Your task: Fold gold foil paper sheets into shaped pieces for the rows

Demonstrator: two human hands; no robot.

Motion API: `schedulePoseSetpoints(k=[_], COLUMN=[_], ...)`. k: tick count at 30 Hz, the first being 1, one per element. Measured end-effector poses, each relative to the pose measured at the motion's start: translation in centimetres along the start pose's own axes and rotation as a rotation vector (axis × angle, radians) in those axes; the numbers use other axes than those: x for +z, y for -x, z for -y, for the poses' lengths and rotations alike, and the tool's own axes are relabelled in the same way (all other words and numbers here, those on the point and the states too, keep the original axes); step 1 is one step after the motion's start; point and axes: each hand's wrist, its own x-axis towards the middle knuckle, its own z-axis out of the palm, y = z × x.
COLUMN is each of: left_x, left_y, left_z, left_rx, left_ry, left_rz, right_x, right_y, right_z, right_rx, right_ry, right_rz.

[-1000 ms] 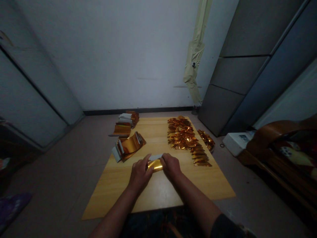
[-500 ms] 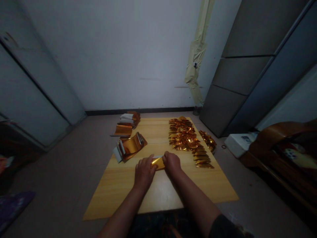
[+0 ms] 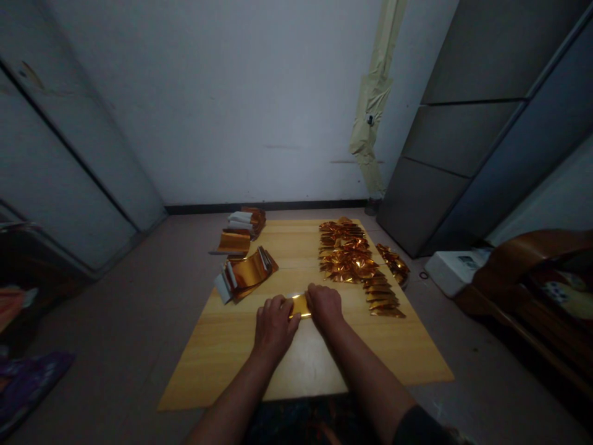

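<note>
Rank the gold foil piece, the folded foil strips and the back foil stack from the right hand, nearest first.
1. Gold foil piece: touching the right hand, on its left.
2. Folded foil strips: to the right.
3. Back foil stack: farther off, back left.

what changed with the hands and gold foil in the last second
The left hand moved right, closer to the right hand, so less of the gold foil shows between them; both hands stay on it. The foil piles on the wooden board stayed put.
</note>
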Motion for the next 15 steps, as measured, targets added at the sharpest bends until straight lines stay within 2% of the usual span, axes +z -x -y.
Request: schedulePoseSetpoints(k=[15], left_x=[0.5], left_y=[0.0], left_z=[0.3], left_rx=[0.016], left_ry=[-0.059], left_rz=[-0.018], right_x=[1.9], right_y=[-0.5], right_z=[-0.4], right_rx=[0.002], right_ry=[0.016], right_rz=[-0.051])
